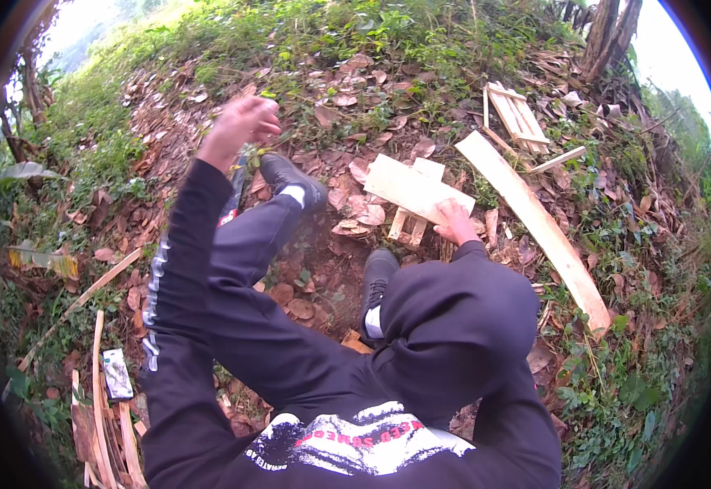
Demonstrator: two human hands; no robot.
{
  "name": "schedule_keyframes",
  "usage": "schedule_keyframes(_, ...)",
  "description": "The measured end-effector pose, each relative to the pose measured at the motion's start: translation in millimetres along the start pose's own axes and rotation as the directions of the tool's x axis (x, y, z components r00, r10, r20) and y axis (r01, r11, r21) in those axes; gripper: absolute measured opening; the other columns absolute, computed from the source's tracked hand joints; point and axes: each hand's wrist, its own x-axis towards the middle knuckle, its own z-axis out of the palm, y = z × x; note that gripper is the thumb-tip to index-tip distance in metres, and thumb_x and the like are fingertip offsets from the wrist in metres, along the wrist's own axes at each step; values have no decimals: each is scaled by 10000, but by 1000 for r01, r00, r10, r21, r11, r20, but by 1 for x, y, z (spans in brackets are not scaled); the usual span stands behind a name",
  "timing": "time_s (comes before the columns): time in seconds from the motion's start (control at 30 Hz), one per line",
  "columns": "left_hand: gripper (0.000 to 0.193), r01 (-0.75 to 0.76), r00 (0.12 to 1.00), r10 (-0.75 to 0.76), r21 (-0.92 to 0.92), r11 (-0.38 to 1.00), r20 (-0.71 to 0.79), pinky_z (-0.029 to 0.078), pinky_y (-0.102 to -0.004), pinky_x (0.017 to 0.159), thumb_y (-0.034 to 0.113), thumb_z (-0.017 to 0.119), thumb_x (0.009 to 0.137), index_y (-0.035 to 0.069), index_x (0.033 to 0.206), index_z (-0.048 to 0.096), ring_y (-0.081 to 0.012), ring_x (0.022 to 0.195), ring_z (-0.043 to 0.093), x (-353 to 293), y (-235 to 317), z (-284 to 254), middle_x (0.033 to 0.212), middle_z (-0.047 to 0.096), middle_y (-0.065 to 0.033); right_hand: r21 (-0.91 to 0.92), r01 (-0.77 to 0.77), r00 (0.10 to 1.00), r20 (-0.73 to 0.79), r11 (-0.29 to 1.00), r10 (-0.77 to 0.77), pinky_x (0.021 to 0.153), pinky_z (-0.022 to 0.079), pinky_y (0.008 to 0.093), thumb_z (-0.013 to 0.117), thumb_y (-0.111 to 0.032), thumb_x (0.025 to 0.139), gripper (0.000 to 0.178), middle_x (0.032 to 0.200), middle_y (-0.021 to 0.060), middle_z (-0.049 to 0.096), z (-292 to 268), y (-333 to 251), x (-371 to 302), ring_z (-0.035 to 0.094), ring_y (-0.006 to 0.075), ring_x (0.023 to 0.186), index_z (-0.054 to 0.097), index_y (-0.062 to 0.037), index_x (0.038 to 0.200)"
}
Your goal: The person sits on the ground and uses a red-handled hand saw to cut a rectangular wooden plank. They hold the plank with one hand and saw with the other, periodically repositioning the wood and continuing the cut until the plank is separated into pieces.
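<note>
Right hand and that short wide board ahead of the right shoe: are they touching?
Touching. The head view shows the right hand overlapping the right end of the short wide board, fingers against the wood.

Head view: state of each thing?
Short board, lying over other wood pieces
Right hand, touching short board's right end
Left hand, raised, fingers partly curled
Long plank, lying on ground
Slatted frame, assembled, lying down
Shoes, worn

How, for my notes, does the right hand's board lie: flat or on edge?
Flat: the pale board shows its broad face upward.
</note>
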Motion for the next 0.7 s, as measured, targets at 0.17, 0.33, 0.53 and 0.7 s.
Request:
schedule_keyframes(0.17, 358, -93, 973, 183, 493, 865, -138, 499, -227, 641, 401, 621, 935, 67, 1064, 619, -94, 723, 634, -47, 55, -122, 817, 624, -10, -31, 10, 983, -182, 999, -16, 1083, 357, 549, 753, -341, 754, 709, 1529, 206, 282, -41, 0, -33, 309, 430, 1380, 476, -226, 1397)
schedule_keyframes(0.33, 346, -92, 959, 263, 765, 637, -104, 484, -250, 621, 358, 641, 926, 37, 1048, 610, -84, 644, 575, -38, -24, -210, 738, 600, -9, -200, 145, 984, -76, 969, -163, 1116, 346, 443, 748, -333, 779, 656, 1508, 218, 319, -144, -30, -4, 337, 409, 1372, 507, -192, 1373)
schedule_keyframes(0.53, 389, 191, 982, -123, 764, 617, -146, 505, -333, 640, 380, 723, 838, 41, 1008, 638, -155, 674, 625, -31, -250, -211, 753, 654, -76, -219, 93, 995, 48, 971, -85, 1071, 387, 419, 673, -331, 853, 549, 1317, 173, 561, -287, -97, 18, 481, 339, 1271, 519, -93, 1323)
schedule_keyframes(0.7, 608, 367, 912, -348, 813, 452, -218, 489, -428, 925, 402, 770, 723, 29, 1169, 589, -348, 1094, 603, -48, -410, -222, 1143, 626, -202, -253, 122, 991, 93, 960, -101, 1020, 426, 419, 705, -323, 821, 525, 1213, 194, 615, -290, -173, 77, 549, 343, 1175, 562, -88, 1269)
